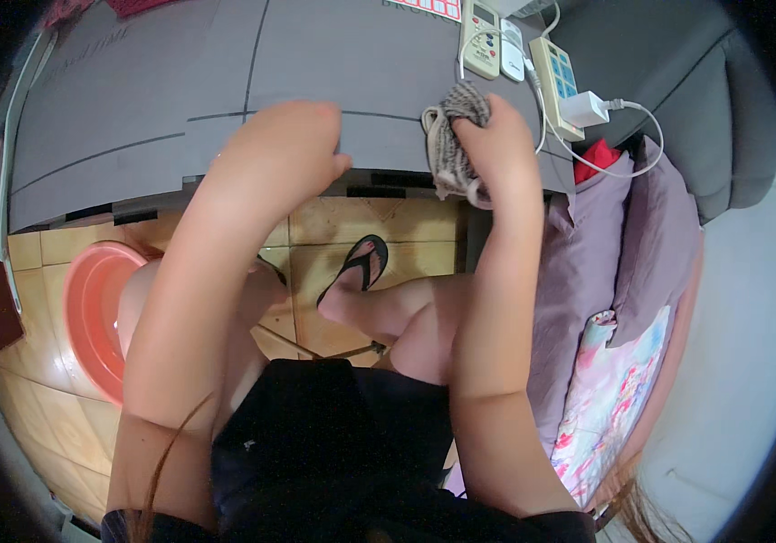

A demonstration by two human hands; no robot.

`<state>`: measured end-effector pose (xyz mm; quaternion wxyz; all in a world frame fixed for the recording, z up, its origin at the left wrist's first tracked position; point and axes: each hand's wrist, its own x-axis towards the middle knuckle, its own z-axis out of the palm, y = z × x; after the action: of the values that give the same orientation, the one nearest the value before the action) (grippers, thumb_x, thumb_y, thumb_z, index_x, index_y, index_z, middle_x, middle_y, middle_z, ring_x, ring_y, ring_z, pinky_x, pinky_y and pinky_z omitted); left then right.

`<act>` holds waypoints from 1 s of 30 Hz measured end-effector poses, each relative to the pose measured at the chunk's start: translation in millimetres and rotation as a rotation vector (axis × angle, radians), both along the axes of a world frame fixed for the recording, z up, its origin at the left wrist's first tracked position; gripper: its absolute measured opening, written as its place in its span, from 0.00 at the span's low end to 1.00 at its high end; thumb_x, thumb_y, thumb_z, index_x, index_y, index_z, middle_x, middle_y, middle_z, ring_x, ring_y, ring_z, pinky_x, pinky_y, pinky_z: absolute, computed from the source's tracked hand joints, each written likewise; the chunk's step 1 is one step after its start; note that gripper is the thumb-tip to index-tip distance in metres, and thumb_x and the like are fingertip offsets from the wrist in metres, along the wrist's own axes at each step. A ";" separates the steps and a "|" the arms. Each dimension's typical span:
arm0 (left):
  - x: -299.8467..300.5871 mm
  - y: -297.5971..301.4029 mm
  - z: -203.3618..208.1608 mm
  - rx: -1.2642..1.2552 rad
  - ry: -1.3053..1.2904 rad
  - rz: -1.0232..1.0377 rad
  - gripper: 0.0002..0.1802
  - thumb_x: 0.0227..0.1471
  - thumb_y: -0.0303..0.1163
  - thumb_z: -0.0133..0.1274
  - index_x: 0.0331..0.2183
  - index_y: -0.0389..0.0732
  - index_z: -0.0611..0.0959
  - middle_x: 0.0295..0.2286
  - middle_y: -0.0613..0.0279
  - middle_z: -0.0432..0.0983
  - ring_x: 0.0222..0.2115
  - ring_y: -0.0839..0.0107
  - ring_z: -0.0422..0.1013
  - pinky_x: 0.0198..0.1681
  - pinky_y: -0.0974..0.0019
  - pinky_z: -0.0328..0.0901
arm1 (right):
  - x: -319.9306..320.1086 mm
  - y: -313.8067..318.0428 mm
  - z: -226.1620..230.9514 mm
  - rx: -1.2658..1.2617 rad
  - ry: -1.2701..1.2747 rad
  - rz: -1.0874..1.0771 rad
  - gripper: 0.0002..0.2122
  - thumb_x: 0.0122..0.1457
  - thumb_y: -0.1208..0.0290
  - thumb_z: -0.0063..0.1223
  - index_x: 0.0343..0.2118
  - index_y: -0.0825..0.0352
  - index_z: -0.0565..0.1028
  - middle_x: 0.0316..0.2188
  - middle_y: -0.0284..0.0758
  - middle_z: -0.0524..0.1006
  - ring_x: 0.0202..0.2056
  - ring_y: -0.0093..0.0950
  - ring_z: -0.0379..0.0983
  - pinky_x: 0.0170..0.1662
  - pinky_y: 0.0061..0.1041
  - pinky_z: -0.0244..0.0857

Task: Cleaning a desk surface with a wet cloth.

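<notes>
A grey-and-white striped knit cloth (451,154) is bunched in my right hand (504,145), whose fingers close round its right side. Its lower end droops past the front edge of the grey-covered table (161,81). My left hand (297,145) is above the same table near its front edge, to the left of the cloth. That hand is curled in, with the thumb toward the right; its fingers are mostly hidden behind it, and I cannot make out whether anything is in them.
Two white remote controls (481,41) lie at the table's back right, beside a power strip (551,77) with a white charger (584,109) and looping cable. Purple cushions (578,262) and a floral cloth (614,389) are on my right. A pink basin (80,317) stands on the tiled floor, left.
</notes>
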<state>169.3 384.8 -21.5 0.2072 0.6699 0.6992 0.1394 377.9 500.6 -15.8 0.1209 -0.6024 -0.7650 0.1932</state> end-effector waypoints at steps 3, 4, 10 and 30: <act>-1.8 0.4 -0.4 -0.025 -0.002 0.002 0.16 0.46 0.37 0.60 0.27 0.35 0.75 0.26 0.45 0.75 0.33 0.45 0.72 0.36 0.50 0.65 | -26.1 -29.5 2.8 0.001 -0.070 0.098 0.12 0.52 0.68 0.55 0.38 0.68 0.74 0.35 0.49 0.79 0.41 0.49 0.76 0.46 0.45 0.69; -1.5 1.8 -1.1 -0.020 -0.011 -0.011 0.15 0.46 0.36 0.60 0.28 0.35 0.75 0.27 0.45 0.75 0.33 0.46 0.72 0.36 0.50 0.65 | -36.7 -43.7 7.1 -0.042 -0.078 0.154 0.12 0.52 0.68 0.55 0.38 0.67 0.74 0.34 0.49 0.79 0.40 0.49 0.76 0.46 0.45 0.69; -5.6 1.8 8.5 -0.150 -0.087 -0.045 0.14 0.43 0.31 0.60 0.30 0.34 0.74 0.28 0.46 0.75 0.33 0.47 0.72 0.36 0.51 0.65 | -32.1 -32.9 -4.0 -0.157 0.042 0.190 0.14 0.51 0.69 0.56 0.38 0.70 0.75 0.33 0.48 0.80 0.38 0.45 0.77 0.43 0.39 0.70; -1.6 -1.1 -0.4 -0.018 -0.013 -0.033 0.14 0.40 0.25 0.60 0.31 0.34 0.74 0.30 0.43 0.76 0.36 0.44 0.72 0.38 0.50 0.66 | -17.3 -34.4 12.5 0.032 -0.030 0.159 0.11 0.49 0.70 0.54 0.36 0.67 0.76 0.31 0.51 0.79 0.37 0.49 0.77 0.42 0.44 0.70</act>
<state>167.8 383.8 -21.9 0.2198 0.6785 0.6880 0.1341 360.5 466.2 -3.3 0.1032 -0.5406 -0.8151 0.1811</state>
